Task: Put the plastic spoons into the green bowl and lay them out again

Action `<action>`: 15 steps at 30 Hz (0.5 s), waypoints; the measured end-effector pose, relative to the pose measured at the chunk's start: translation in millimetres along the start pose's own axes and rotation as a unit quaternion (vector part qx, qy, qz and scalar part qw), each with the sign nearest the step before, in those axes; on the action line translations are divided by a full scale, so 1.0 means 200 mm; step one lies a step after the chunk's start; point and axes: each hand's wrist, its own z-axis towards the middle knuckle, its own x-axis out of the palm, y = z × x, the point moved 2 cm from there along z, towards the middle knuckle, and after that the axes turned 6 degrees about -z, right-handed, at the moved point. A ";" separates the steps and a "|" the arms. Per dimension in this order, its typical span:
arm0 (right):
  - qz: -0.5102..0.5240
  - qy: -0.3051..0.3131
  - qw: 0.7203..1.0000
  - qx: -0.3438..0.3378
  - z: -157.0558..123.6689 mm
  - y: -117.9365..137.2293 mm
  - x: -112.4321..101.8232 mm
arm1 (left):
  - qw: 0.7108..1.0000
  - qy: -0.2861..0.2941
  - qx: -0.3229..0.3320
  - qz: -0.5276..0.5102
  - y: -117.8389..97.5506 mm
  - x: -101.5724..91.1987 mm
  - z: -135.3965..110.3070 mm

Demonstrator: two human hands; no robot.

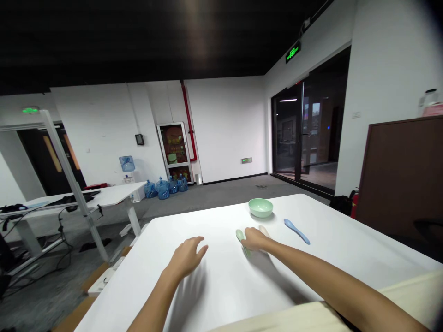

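My right hand (255, 239) is curled over a pale green spoon (240, 236) on the white table (214, 281); the spoon's bowl sticks out to the left of the fingers. A pale cream object peeks out just behind the hand. My left hand (187, 258) hovers low over the table to the left, fingers loosely spread, holding nothing. A mint green bowl (260, 207) stands behind my right hand. A blue spoon (296, 231) lies to the right of it.
A second white desk (104, 193) with cables stands at the left. Several blue water bottles (162, 188) sit by the far wall near a cabinet. A dark brown cabinet (401, 175) stands at the right. Glass doors are behind it.
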 end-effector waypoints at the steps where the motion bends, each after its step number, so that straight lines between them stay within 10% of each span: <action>1: -0.008 -0.003 1.000 -0.011 0.00 0.00 -0.02 | 1.000 -0.001 0.001 0.000 0.00 0.00 0.00; 15: 0.001 -0.122 0.990 -0.064 -0.21 -0.44 -0.40 | 1.000 -0.005 0.006 0.000 -0.01 0.00 0.00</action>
